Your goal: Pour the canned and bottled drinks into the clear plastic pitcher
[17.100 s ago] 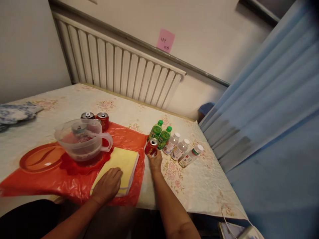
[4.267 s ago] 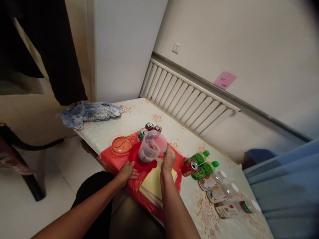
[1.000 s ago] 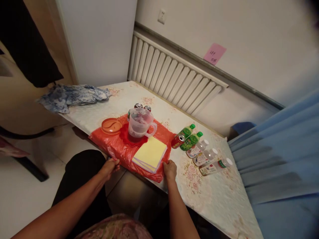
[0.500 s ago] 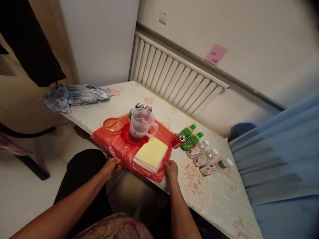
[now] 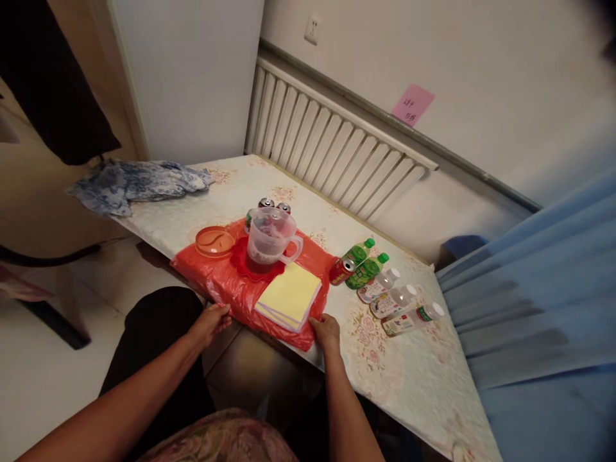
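A red plastic bag, flat and wrinkled, lies along the near edge of the table. My left hand pinches its front edge at the left. At its near right corner, my right hand is closed on the plastic. On the bag, a clear plastic jug with its handle to the right stands on a red scalloped dish. An orange round lid or shallow dish lies left of the jug. Yellow sheets of paper are stacked near my right hand.
Right of the bag lie a red can, green bottles and several clear bottles. More cans stand behind the jug. A blue patterned cloth is at the far left; a radiator and blue curtain border the table.
The whole view has shifted slightly, so everything sits a little further left. Both hands keep their places on the bag's edge, and the objects on it have not visibly moved.
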`<state>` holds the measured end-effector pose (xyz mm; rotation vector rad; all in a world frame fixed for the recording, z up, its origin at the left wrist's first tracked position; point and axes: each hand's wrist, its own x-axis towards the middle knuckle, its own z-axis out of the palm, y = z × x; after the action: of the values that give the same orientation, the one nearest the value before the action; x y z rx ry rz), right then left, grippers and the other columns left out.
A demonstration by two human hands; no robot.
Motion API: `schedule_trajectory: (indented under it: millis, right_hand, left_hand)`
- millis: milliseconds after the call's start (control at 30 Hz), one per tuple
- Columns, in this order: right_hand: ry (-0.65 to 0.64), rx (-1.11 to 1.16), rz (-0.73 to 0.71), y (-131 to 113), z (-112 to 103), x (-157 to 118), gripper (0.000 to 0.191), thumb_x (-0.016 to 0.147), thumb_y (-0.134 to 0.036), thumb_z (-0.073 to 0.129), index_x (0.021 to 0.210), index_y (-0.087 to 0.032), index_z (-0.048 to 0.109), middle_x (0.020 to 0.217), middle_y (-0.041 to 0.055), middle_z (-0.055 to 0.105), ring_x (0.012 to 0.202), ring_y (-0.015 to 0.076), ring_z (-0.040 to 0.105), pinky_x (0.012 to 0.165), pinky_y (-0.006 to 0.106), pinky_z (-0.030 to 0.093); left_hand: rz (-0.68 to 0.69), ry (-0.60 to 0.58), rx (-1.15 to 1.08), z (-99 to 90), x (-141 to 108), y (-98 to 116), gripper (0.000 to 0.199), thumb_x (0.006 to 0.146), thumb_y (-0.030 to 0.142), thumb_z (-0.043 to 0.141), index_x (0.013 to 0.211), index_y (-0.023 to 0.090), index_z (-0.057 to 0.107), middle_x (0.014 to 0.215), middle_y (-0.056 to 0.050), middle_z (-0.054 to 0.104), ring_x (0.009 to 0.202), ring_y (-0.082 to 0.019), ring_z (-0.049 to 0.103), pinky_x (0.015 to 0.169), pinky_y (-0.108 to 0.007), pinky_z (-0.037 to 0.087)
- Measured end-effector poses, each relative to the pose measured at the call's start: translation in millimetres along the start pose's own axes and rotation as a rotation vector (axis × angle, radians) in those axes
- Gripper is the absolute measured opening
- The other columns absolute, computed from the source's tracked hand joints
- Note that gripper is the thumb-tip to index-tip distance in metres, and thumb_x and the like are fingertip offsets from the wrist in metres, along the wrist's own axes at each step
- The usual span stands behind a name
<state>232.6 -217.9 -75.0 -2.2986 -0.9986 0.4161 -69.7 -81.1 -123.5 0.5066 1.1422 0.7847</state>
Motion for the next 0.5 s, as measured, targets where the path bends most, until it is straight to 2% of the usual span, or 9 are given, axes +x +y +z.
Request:
schedule_trajectory:
  millis: [300, 500]
  right_hand:
    - [-0.019, 0.011, -0.002, 0.8, 0.4, -0.3, 0.021, 0.073, -0.034, 0.061, 0.054, -0.023, 0.058, 0.053, -0.0002, 0.061, 0.050, 0.0169, 0.053, 0.048, 0.026, 0.027]
    - [0.098, 0.071, 0.002, -0.5, -2.4, -4.7, 0.030, 0.074, -0.042, 0.062, 0.052, -0.024, 0.049, 0.051, -0.0013, 0.055, 0.052, 0.0173, 0.051, 0.051, 0.027, 0.031]
  left_hand:
    - [0.026, 0.015, 0.040, -0.8, -3.0, 2.1, 0.021, 0.067, 0.020, 0.075, 0.071, 0.017, 0.054, 0.056, 0.005, 0.058, 0.046, -0.007, 0.053, 0.050, -0.018, 0.048]
    - [-0.058, 0.015, 0.190, -2.8, -9.3, -4.3, 0.023, 0.076, 0.029, 0.069, 0.072, 0.019, 0.049, 0.056, 0.005, 0.056, 0.047, -0.008, 0.054, 0.055, -0.021, 0.052]
